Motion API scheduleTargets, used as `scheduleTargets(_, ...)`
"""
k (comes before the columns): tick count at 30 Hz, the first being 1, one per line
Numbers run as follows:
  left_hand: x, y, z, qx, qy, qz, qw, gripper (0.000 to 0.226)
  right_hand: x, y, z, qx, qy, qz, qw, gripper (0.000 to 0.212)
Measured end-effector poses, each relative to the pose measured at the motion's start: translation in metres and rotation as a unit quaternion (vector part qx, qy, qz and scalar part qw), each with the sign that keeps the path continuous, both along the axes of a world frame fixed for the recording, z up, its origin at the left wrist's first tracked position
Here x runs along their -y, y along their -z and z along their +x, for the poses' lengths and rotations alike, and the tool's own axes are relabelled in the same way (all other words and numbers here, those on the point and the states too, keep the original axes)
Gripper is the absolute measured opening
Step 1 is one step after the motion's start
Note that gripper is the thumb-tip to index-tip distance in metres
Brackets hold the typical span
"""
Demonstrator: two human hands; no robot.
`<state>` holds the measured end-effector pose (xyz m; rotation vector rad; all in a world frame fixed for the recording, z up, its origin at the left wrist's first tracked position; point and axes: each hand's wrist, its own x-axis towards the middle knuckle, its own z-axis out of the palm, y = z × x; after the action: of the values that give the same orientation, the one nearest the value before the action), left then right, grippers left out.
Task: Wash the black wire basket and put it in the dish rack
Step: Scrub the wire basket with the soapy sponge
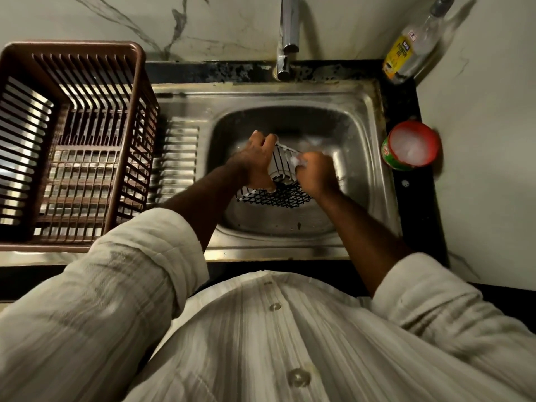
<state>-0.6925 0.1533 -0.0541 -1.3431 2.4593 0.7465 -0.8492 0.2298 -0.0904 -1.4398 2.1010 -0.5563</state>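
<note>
I am holding the black wire basket [279, 196] tilted over the bowl of the sink [364, 181], in the middle of the frame. My left hand [255, 165] is gripping its upper rim, fingers curled round the wires. My right hand [316, 176] is clenching a foamy white wad [299, 161] (too blurred to name) and pressing it against the basket. The brown dish rack [145, 146] is standing at the left of the frame, apart from the basket, with the tap [287, 39] at top centre and a soap tub [412, 146] at the right.
</note>
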Motion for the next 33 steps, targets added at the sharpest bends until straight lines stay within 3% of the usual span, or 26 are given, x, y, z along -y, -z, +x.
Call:
scheduleTargets(8, -0.001, 0.0, -0.002, 0.016, -0.007, 0.006, 1.0, 0.126, -0.043, 0.006, 0.008, 0.014, 0.005, -0.023, 1.0, 0.009)
scheduleTargets(12, -0.005, -0.002, -0.007, 0.02, 0.006, 0.001, 1.0, 0.127, -0.015, -0.006, -0.006, -0.02, -0.013, 0.006, 1.0, 0.029)
scheduleTargets(21, -0.007, -0.002, -0.013, 0.026, 0.022, -0.014, 0.999, 0.128, -0.014, -0.004, -0.004, -0.016, 0.019, -0.001, 1.0, 0.018)
scheduleTargets(24, -0.008, 0.0, -0.015, 0.026, 0.021, -0.016, 0.999, 0.128, -0.035, 0.0, -0.001, -0.046, -0.003, -0.001, 0.999, 0.025)
scheduleTargets(28, -0.007, -0.004, -0.015, 0.028, 0.022, -0.01, 0.999, 0.129, -0.039, -0.006, -0.027, -0.014, -0.052, 0.014, 0.998, 0.02)
scheduleTargets(33, -0.008, -0.004, -0.017, 0.031, 0.027, -0.016, 0.999, 0.129, -0.018, -0.021, -0.065, 0.023, 0.02, -0.038, 0.999, 0.023)
